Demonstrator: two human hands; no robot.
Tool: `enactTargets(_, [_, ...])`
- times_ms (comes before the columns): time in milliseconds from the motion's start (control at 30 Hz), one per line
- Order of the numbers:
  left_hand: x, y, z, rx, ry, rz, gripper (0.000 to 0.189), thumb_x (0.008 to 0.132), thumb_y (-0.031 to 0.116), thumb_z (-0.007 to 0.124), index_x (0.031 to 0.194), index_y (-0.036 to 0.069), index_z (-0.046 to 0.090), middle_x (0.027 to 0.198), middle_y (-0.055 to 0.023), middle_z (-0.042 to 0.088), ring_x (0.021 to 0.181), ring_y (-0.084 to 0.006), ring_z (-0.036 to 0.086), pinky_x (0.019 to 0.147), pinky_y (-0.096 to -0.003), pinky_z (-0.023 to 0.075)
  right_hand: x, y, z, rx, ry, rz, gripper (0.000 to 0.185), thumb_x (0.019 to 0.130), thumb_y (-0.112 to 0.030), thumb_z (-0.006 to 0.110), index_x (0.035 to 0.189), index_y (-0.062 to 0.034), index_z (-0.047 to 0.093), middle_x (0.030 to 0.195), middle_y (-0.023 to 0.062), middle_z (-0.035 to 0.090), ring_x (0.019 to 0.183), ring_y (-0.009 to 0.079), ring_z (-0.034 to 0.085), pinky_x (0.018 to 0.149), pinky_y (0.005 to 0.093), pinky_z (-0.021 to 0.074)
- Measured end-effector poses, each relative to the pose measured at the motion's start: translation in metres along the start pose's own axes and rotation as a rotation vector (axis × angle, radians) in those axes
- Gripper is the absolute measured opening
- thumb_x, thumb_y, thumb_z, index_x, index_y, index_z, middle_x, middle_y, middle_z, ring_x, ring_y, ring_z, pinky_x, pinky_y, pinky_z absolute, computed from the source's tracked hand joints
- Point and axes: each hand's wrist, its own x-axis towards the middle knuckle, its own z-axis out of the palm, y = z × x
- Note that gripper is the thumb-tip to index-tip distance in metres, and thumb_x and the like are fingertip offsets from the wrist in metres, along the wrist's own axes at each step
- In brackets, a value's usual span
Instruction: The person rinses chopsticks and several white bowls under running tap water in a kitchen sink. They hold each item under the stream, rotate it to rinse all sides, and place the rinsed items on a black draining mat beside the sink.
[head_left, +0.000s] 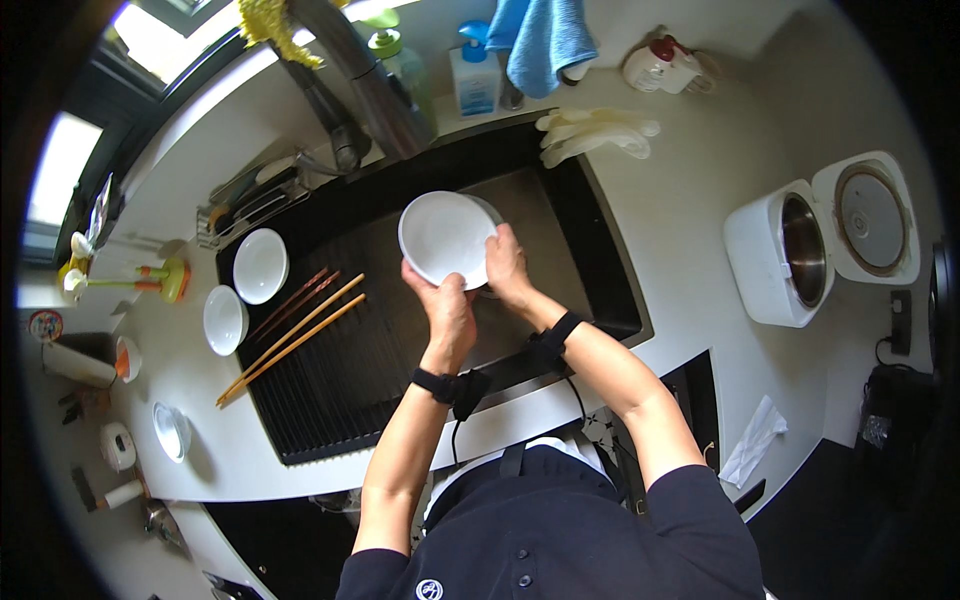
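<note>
Over the black kitchen sink (562, 247), a large white bowl (448, 236) is held up between both hands. My left hand (448, 311) grips its near left rim, thumb on the edge. On the right side, my right hand (508, 266) holds the rim with its fingers. Part of another round, pale rim (486, 206) shows behind the bowl, mostly hidden by it. Left of the sink stand two small white bowls (261, 266). Light wooden chopsticks (300, 337) and a darker reddish pair (296, 300) lie across the ribbed drainboard (337, 390).
Faucet (382, 97), soap bottles (476, 82) and a hanging blue cloth (544, 45) are at the back. Pale gloves (596, 135) drape over the sink's far right corner. An open white rice cooker (765, 255) stands right. A glass bowl (172, 431) is at left.
</note>
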Motion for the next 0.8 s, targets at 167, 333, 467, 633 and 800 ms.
enactTargets(167, [0.001, 0.000, -0.002, 0.022, -0.009, 0.003, 0.082, 0.075, -0.007, 0.045, 0.146, 0.023, 0.017, 0.139, -0.0123, 0.037, 0.124, -0.0311, 0.046, 0.088, -0.0471, 0.0527, -0.008, 0.002, 0.001, 0.039, -0.016, 0.019, 0.033, 0.095, -0.020, 0.038, 0.118, 0.0013, 0.043, 0.106, 0.0354, 0.060, 0.101, 0.0521, 0.057, 0.087, 0.0554, 0.0435])
enactTargets(333, [-0.001, 0.002, -0.001, 0.042, -0.051, -0.021, 0.082, 0.075, -0.005, 0.047, 0.146, 0.021, 0.015, 0.140, -0.0151, 0.034, 0.125, -0.0336, 0.046, 0.091, -0.0502, 0.0537, 0.012, -0.005, -0.014, -0.040, -0.071, -0.011, 0.030, 0.093, -0.022, 0.041, 0.107, 0.0025, 0.051, 0.103, 0.0358, 0.060, 0.098, 0.0522, 0.058, 0.084, 0.0557, 0.0446])
enactTargets(467, [0.001, 0.004, 0.000, 0.029, -0.024, -0.040, 0.083, 0.075, -0.006, 0.047, 0.146, 0.022, 0.015, 0.141, -0.0154, 0.034, 0.125, -0.0335, 0.046, 0.090, -0.0496, 0.0542, 0.005, -0.005, -0.009, -0.058, 0.000, 0.020, 0.033, 0.092, -0.021, 0.040, 0.111, 0.0031, 0.051, 0.099, 0.0351, 0.061, 0.097, 0.0510, 0.059, 0.083, 0.0529, 0.0462])
enactTargets(633, [0.002, 0.003, 0.000, 0.049, -0.053, 0.004, 0.084, 0.074, -0.005, 0.048, 0.146, 0.022, 0.015, 0.139, -0.0149, 0.035, 0.123, -0.0329, 0.047, 0.088, -0.0490, 0.0551, 0.003, -0.005, -0.006, -0.036, -0.004, 0.035, 0.031, 0.094, -0.022, 0.039, 0.111, 0.0025, 0.047, 0.101, 0.0360, 0.061, 0.098, 0.0539, 0.057, 0.084, 0.0557, 0.0458])
enactTargets(800, [0.001, 0.004, 0.001, 0.048, -0.057, -0.007, 0.085, 0.073, -0.005, 0.048, 0.146, 0.023, 0.014, 0.139, -0.0141, 0.035, 0.124, -0.0332, 0.046, 0.087, -0.0494, 0.0557, 0.014, -0.013, -0.014, -0.048, -0.008, -0.016, 0.031, 0.095, -0.025, 0.041, 0.095, 0.0021, 0.055, 0.096, 0.0317, 0.061, 0.097, 0.0508, 0.057, 0.078, 0.0545, 0.0459])
